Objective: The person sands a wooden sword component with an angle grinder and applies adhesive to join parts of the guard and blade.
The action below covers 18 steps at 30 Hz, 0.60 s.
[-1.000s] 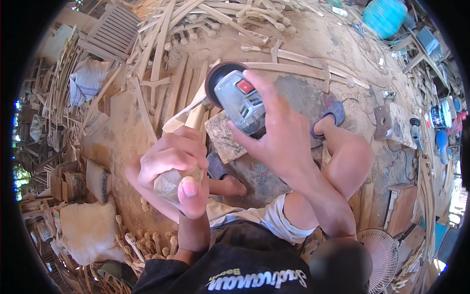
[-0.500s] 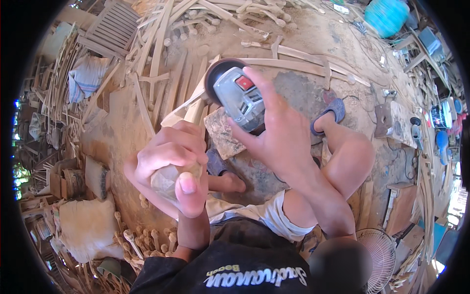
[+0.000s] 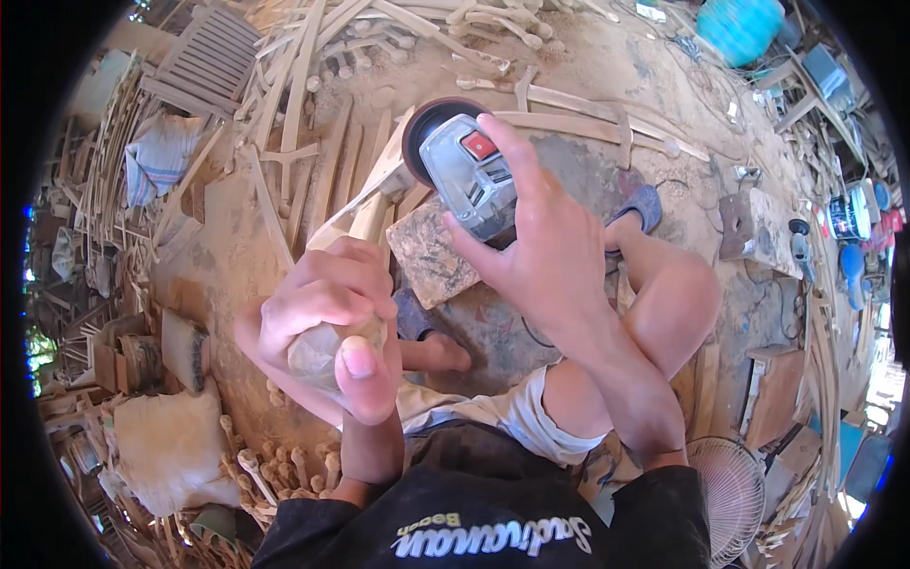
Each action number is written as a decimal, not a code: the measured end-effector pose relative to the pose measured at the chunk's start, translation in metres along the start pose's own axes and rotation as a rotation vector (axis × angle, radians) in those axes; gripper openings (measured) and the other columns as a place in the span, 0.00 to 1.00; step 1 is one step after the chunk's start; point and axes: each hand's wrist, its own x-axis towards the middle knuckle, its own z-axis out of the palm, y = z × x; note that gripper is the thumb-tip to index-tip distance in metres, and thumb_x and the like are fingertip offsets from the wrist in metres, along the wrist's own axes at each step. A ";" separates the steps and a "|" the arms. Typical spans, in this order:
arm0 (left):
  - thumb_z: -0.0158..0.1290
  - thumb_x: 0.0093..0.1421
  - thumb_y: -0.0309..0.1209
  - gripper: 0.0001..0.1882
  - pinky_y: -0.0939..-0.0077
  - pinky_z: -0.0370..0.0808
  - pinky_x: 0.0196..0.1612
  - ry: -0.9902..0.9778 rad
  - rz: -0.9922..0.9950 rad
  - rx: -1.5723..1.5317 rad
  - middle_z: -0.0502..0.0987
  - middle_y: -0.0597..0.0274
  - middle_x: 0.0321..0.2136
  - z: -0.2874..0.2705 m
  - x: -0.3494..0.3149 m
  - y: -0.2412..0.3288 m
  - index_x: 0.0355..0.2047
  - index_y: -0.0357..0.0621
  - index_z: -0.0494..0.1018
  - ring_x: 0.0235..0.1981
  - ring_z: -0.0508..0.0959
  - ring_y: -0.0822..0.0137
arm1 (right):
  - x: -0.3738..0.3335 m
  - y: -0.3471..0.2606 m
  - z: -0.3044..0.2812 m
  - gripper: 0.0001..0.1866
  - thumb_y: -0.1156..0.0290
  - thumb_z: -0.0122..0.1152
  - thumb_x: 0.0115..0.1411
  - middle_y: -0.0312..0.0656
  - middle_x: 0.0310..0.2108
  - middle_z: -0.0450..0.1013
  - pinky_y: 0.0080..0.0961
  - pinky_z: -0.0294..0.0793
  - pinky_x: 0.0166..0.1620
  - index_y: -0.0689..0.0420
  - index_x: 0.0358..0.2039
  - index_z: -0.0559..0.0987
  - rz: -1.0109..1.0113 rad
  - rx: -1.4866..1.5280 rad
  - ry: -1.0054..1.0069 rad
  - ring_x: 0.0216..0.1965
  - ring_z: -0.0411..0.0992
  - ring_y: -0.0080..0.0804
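My left hand (image 3: 332,294) is closed round the grip of a wooden sword (image 3: 371,220), its faceted pommel (image 3: 313,355) toward me. The pale blade points away and its far part runs behind the grinder. In my right hand (image 3: 555,251) is an angle grinder (image 3: 466,180), grey with a red switch. Its dark round disc (image 3: 427,133) lies at the blade's right side; whether they touch I cannot tell. Below the grinder stands a worn wooden block (image 3: 431,254), between my feet.
Several rough wooden swords (image 3: 559,95) and strips lie on the dusty floor ahead. Knobbed wooden pieces (image 3: 284,465) stand in a cluster at lower left. A fan (image 3: 725,493) is close by my right elbow. A second block (image 3: 755,228) stands farther right, near cables.
The grinder has shifted slightly to the right and away from me. My left hand keeps its hold on the sword, and the whole view has slid a little.
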 end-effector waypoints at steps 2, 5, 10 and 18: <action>0.57 0.71 0.45 0.17 0.63 0.65 0.35 0.017 -0.010 -0.019 0.73 0.56 0.29 0.000 0.001 0.000 0.45 0.43 0.71 0.25 0.69 0.67 | 0.000 0.000 0.001 0.44 0.57 0.79 0.59 0.51 0.52 0.83 0.45 0.84 0.50 0.43 0.73 0.67 -0.007 0.042 0.009 0.50 0.84 0.54; 0.57 0.71 0.45 0.18 0.62 0.65 0.35 0.004 0.008 -0.012 0.73 0.55 0.29 0.002 0.001 0.000 0.45 0.43 0.71 0.25 0.69 0.66 | -0.003 -0.003 0.004 0.44 0.57 0.79 0.59 0.52 0.53 0.83 0.45 0.84 0.51 0.43 0.73 0.67 -0.019 0.112 -0.009 0.50 0.84 0.54; 0.62 0.68 0.46 0.20 0.64 0.69 0.31 0.057 0.027 -0.015 0.75 0.54 0.26 0.003 0.005 0.000 0.41 0.42 0.71 0.22 0.70 0.66 | -0.001 0.000 0.002 0.45 0.57 0.79 0.59 0.51 0.53 0.83 0.45 0.84 0.51 0.44 0.74 0.67 -0.011 0.017 -0.019 0.50 0.84 0.54; 0.62 0.70 0.47 0.21 0.62 0.73 0.34 0.073 0.021 0.015 0.75 0.55 0.25 0.005 0.003 0.002 0.42 0.41 0.70 0.24 0.72 0.67 | -0.004 0.000 0.005 0.44 0.57 0.78 0.59 0.51 0.54 0.83 0.46 0.84 0.50 0.44 0.74 0.67 -0.027 0.057 -0.009 0.50 0.84 0.56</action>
